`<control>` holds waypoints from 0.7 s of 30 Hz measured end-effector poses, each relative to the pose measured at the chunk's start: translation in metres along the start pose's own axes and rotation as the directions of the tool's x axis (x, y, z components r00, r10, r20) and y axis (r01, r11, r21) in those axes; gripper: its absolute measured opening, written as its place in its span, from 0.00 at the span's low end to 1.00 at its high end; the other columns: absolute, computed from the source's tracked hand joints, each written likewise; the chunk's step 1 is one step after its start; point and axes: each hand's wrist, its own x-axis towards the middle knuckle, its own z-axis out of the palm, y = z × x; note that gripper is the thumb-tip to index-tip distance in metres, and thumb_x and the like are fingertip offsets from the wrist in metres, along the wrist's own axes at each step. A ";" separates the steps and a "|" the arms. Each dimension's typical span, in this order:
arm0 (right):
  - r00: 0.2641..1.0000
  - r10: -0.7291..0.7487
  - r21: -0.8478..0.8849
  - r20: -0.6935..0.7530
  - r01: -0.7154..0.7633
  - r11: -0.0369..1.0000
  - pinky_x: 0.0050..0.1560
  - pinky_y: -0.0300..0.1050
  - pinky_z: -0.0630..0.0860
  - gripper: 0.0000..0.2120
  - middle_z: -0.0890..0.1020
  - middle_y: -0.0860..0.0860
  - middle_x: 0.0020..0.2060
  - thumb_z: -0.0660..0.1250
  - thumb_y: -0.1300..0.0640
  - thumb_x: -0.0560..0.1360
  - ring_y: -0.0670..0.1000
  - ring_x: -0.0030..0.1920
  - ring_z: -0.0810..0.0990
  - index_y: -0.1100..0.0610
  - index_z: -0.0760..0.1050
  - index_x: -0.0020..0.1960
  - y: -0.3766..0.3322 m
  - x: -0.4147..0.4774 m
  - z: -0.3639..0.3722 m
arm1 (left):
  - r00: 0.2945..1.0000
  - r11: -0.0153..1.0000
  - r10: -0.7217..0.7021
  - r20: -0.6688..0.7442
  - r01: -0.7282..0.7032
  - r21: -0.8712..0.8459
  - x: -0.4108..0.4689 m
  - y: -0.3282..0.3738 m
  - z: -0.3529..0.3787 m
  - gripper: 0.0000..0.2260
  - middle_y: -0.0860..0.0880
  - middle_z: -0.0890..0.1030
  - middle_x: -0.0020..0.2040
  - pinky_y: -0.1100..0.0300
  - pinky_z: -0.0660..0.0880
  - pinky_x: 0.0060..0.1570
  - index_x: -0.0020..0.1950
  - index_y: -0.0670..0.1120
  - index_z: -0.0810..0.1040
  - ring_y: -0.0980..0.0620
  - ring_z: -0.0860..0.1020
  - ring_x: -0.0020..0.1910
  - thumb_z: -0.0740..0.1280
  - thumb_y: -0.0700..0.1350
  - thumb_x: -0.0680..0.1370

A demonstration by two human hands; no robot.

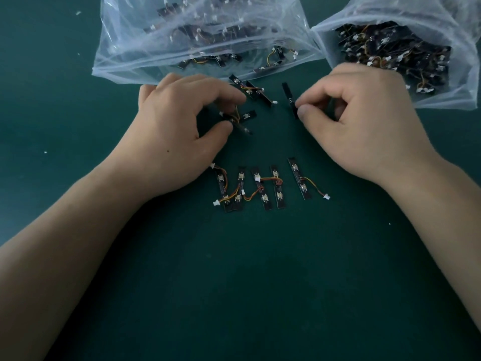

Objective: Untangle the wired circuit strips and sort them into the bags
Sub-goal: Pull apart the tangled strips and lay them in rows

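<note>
Left grip (179,131) is curled round a tangled bundle of circuit strips (247,115), thumb below and fingers on top, held just off the worktop (260,282). Right grip (364,126) has thumb and forefinger pinched on the lower end of a single black strip (289,97), which stands on edge. I can't tell whether a wire links that strip to the bundle, because my fingers hide the run. Main risk: if they are joined and I pull the two apart, the load goes into the thin yellow/orange leads and their solder joints, or pops a white connector. Second risk: the loose strip pair (250,91) sits just beside the bundle, so a stray loop could hook it and drag it along. The pinch on the edge-up strip is small, so it could twist out and drop. A row of untangled strips (261,190) lies close under my left wrist, and a careless forearm move would scramble it. The left bag (122,56) and right bag (466,74), both clear plastic and already holding many strips, lie at the far side. The left bag's mouth is just behind my left knuckles, and its slack film could catch a connector on the way in. White specks (45,152) dot the worktop but don't matter.
</note>
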 end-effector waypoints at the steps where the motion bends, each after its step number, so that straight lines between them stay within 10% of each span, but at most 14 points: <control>1: 1.000 0.004 -0.007 -0.021 -0.004 1.000 0.43 0.41 0.72 0.06 0.78 0.42 0.40 0.70 0.51 0.78 0.37 0.36 0.73 0.48 0.86 0.49 -0.001 0.000 0.000 | 1.000 1.000 0.002 -0.007 -0.002 -0.018 0.000 0.000 0.000 0.13 0.63 0.81 0.53 0.46 0.68 0.68 0.63 0.58 0.81 0.54 0.75 0.59 0.69 0.47 0.79; 3: 0.998 0.019 -0.008 -0.068 -0.019 1.000 0.43 0.44 0.74 0.07 0.77 0.41 0.40 0.69 0.50 0.78 0.36 0.37 0.72 0.50 0.85 0.49 -0.001 0.002 -0.001 | 1.000 0.998 0.004 -0.019 -0.005 -0.064 0.001 0.000 -0.001 0.12 0.64 0.82 0.52 0.45 0.71 0.68 0.61 0.57 0.83 0.56 0.76 0.56 0.69 0.48 0.78; 8: 1.000 0.029 -0.059 -0.006 -0.030 0.998 0.51 0.39 0.68 0.15 0.76 0.44 0.53 0.70 0.43 0.78 0.40 0.47 0.72 0.49 0.83 0.61 0.001 0.001 0.005 | 0.998 0.992 -0.026 -0.049 0.019 -0.124 0.001 -0.002 -0.001 0.10 0.63 0.83 0.48 0.78 0.68 0.51 0.57 0.55 0.85 0.64 0.78 0.49 0.74 0.42 0.79; 21: 0.998 -0.002 -0.087 -0.064 -0.004 0.996 0.58 0.41 0.67 0.08 0.76 0.47 0.51 0.70 0.48 0.78 0.50 0.56 0.74 0.52 0.82 0.51 -0.006 0.002 0.003 | 0.989 0.907 -0.144 0.016 0.138 -0.397 0.007 -0.004 -0.004 0.21 0.45 0.74 0.38 0.65 0.67 0.37 0.61 0.56 0.84 0.56 0.69 0.35 0.62 0.38 0.74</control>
